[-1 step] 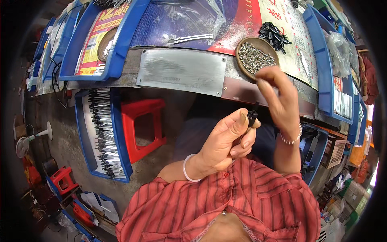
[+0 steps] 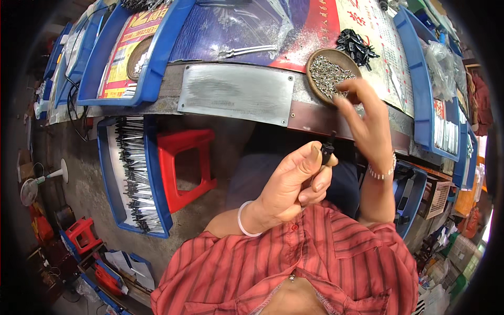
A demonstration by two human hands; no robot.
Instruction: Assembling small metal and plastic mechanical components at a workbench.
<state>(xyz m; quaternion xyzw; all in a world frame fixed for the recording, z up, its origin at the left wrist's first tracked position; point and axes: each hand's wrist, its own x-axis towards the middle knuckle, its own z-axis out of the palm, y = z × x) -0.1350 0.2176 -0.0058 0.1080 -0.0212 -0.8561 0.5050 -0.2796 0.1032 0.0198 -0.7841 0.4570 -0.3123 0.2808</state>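
My left hand [image 2: 294,181] is closed around a small black cylindrical part [image 2: 327,152], held upright with a thin dark tip at its top. The lower end is hidden in my fingers. To its upper right, my right hand [image 2: 370,118] reaches over the near rim of a round brown bowl [image 2: 313,84]. Its thumb and forefinger are apart, with nothing visible between them. Many small metal screw-like pieces [image 2: 328,72] fill the bowl. Just behind it, a heap of small black parts [image 2: 357,48] lies on the bench.
A metal plate [image 2: 236,94] is fixed along the bench edge. Blue trays [image 2: 160,178] stand left and right; one holds thin black-and-silver rods [image 2: 137,168]. A red stool [image 2: 207,157] stands below the bench. Metal strips [image 2: 249,50] lie on the bench top.
My right hand has moved slightly up and further over the bowl, its thumb and forefinger spreading apart. My left hand holds the black part almost unmoved.
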